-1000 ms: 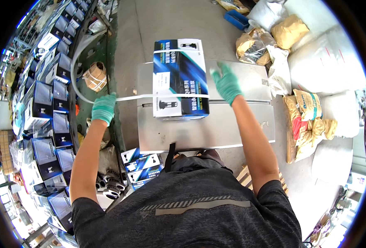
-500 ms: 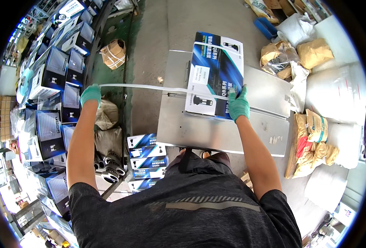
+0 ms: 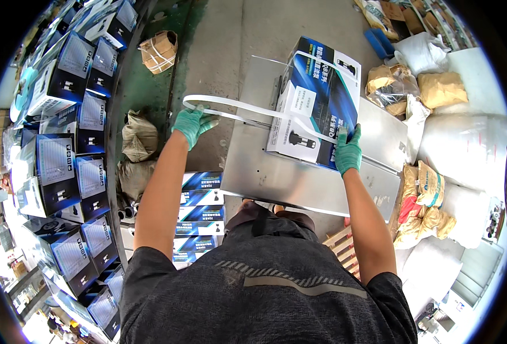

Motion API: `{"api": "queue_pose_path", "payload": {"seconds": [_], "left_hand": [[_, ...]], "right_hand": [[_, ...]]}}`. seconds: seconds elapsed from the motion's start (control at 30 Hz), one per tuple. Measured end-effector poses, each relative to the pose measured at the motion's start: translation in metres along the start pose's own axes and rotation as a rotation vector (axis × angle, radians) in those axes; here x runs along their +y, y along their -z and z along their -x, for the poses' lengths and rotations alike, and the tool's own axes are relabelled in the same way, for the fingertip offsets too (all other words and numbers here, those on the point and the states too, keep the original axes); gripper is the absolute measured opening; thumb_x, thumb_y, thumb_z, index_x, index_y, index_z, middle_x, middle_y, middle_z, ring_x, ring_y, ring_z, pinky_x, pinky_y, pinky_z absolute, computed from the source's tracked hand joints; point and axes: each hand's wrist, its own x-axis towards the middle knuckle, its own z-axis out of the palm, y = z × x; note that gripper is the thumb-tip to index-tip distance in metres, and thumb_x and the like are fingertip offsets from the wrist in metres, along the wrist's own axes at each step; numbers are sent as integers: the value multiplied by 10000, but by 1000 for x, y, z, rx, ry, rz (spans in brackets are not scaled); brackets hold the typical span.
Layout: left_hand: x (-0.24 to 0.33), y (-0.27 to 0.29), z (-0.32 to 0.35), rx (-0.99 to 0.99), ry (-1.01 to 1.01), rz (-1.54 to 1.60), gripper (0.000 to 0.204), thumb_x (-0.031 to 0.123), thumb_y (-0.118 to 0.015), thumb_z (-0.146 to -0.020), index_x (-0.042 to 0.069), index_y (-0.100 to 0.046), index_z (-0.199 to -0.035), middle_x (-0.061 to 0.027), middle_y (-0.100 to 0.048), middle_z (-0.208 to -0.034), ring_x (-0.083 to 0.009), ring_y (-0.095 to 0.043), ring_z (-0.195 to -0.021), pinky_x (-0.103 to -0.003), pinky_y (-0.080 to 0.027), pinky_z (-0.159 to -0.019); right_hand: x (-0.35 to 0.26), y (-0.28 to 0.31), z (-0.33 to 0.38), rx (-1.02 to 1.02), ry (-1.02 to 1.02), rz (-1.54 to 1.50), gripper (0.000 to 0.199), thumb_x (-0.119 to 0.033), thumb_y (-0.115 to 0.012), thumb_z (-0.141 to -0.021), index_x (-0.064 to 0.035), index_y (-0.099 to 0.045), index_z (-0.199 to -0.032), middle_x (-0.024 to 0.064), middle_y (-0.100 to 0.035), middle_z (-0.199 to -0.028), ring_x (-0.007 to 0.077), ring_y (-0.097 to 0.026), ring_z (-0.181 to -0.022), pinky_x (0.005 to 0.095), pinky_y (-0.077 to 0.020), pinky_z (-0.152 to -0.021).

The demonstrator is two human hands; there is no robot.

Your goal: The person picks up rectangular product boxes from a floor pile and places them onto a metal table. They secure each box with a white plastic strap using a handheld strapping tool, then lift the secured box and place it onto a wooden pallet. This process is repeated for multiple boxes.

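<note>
A blue, black and white printed carton (image 3: 322,94) lies on the metal work table (image 3: 288,180). One white strap (image 3: 329,62) crosses its far end. Another white plastic strap (image 3: 236,104) lies over the near end, its free length bending in a loop to the left. My left hand (image 3: 189,127), in a green glove, is at that loop with fingers stretched apart; whether they touch the strap I cannot tell. My right hand (image 3: 348,150), also gloved, grips the carton's near right edge, thumb on top by the strap's end; its other fingers are partly hidden at the side.
Stacked printed cartons (image 3: 58,160) fill the left side. More cartons (image 3: 199,213) are piled below the table's left edge. Sacks (image 3: 428,192) and wrapped bundles (image 3: 394,86) stand at the right. A strapped brown parcel (image 3: 159,53) sits on the floor at far left.
My left hand has come in from the left toward the carton, and its fingers have spread. The strap, stretched out before, now bends back in a loop. My right hand stays on the carton's edge.
</note>
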Motion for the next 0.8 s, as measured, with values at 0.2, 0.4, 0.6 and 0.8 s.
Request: {"api": "queue_pose_path", "payload": {"seconds": [0.2,0.4,0.6,0.8], "left_hand": [[-50,-9,-40,34,42,-33,290,175,-487,-1086,-47,-559,-1258,-188,-682,-1107,-325,-728,-963,-426,-675,-831],[-87,-49,-50,-55,33,-46,295,191,-516,-1078,-43,-581,-1246,-176,-680,-1075,-303,-728,-917,-407,-665,-810],[-96,-75,-45,-51,68,-27,282,184,-511,-1080,-50,-558,-1229,-197,-669,-1080,-312,-727,-934,-431,-663,-839],[-93,-75,-47,-65,70,-97,246,162,-493,-1083,-28,-552,-1227,-182,-667,-1090,-303,-725,-927,-417,-662,-820]], "right_hand": [[5,-3,-3,24,6,8,879,-658,-420,-993,-121,-141,-1631,262,-658,-1295,445,-663,-1124,494,-516,-929],[11,-6,-6,25,-3,-13,861,-639,-426,-998,-125,-147,-1631,258,-650,-1310,448,-662,-1120,498,-519,-920],[7,-6,-5,25,-32,15,843,-620,-425,-1005,-122,-155,-1629,247,-657,-1303,446,-667,-1106,499,-521,-906],[7,-4,-5,29,-24,60,827,-615,-415,-1010,-128,-159,-1627,279,-678,-1221,466,-674,-1047,517,-521,-876]]}}
